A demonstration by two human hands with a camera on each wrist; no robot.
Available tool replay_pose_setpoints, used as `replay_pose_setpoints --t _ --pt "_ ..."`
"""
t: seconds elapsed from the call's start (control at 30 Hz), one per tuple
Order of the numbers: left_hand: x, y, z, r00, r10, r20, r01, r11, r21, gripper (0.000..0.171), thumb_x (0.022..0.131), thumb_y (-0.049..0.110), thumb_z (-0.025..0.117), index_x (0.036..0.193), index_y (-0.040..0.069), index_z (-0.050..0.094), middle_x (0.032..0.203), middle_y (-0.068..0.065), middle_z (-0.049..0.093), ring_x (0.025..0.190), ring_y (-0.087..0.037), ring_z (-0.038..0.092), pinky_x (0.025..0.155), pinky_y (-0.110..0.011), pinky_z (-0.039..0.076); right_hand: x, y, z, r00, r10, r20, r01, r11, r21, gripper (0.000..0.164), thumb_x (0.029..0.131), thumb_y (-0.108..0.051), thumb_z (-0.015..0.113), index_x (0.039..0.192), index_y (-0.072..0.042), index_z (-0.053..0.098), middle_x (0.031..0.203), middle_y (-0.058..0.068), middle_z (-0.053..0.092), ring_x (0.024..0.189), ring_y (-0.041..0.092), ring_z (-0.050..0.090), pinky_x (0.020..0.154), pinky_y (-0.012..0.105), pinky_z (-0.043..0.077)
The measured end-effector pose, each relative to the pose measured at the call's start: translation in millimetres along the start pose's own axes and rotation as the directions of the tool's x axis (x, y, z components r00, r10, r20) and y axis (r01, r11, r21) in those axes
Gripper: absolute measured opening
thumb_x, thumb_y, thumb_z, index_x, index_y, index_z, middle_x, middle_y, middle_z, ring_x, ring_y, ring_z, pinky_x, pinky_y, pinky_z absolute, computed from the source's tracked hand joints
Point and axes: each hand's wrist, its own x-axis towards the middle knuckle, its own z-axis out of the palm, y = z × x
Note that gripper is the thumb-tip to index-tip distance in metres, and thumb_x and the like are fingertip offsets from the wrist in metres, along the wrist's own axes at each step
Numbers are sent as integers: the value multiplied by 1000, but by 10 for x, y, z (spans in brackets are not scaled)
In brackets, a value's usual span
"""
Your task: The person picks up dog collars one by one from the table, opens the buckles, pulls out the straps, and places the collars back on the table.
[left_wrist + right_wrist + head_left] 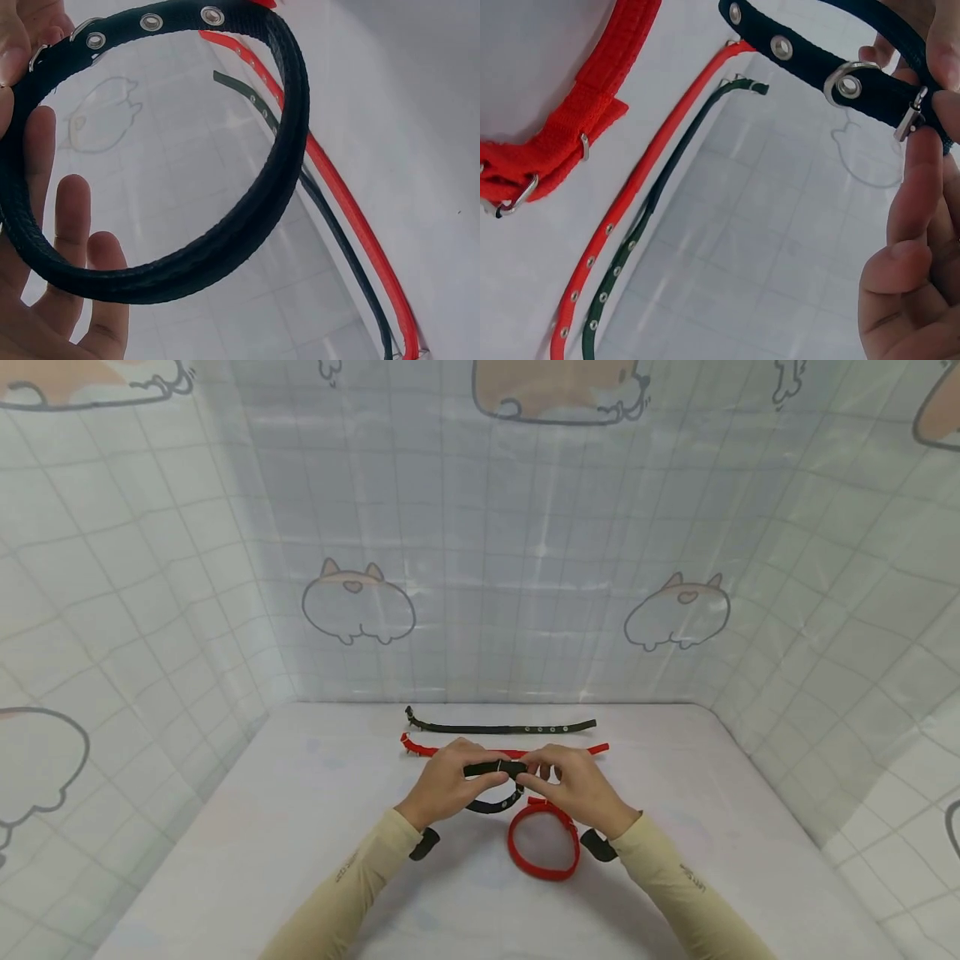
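A black collar (491, 807) with metal eyelets is bent into a loop and held up above the table in the head view. My left hand (444, 785) pinches its upper strap between thumb and fingers. On the other side, my right hand (581, 787) pinches the same collar near its metal buckle (910, 116). The right wrist view shows a D-ring (831, 86) close to that buckle. In the left wrist view, the lower fingers (73, 210) of the left hand extend behind the loop. The fingers partly hide the strap at the buckle.
A buckled red collar (517, 852) lies looped on the white table (300, 827), below the right hand. Farther back, a straight red collar (427, 750) and a straight dark green collar (465, 728) lie side by side. Printed curtains (517, 568) enclose the table's back and sides.
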Motion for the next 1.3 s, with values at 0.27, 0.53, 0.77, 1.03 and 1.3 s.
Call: replay_pose_setpoints --t 0.27,0.53,0.77,1.03,1.3 --pt "7 -19 -26 999 -50 -3 50 999 -13 30 92 36 76 120 25 76 109 16 72 104 -9 58 87 -36 53 0 25 -2 999 16 -45 -14 999 40 20 87 -22 83 106 -19 77 89 -18 66 76 3 58 64 32 53" --pt "-4 -26 -7 997 -78 -3 78 997 -23 28 93 39 75 118 27 76 112 17 71 108 -8 58 90 -42 53 -3 20 -18 998 57 -30 -57 998 2 25 88 -23 82 112 -20 75 94 -18 69 74 4 57 58 23 49" --pt "7 5 42 997 -79 6 79 996 46 28 94 42 72 118 28 73 110 17 69 104 -6 58 87 -42 54 4 -38 -21 992 118 -39 -121 990 -66 24 90 -27 80 113 -22 75 91 -17 70 69 5 55 55 23 46" --pt "102 98 63 1000 -14 10 12 993 121 17 96 35 72 106 23 78 100 16 73 98 -6 60 86 -33 52 30 -113 12 990 112 -84 -114 993 -24 23 90 -28 79 112 -21 77 94 -15 73 68 5 54 54 23 44" --pt "126 96 60 1000 -12 -14 15 982 187 15 92 33 77 102 22 81 95 13 75 95 -6 64 88 -32 52 15 -129 44 987 127 -102 -124 992 30 27 89 -23 81 114 -16 76 97 -11 74 70 7 56 57 24 46"
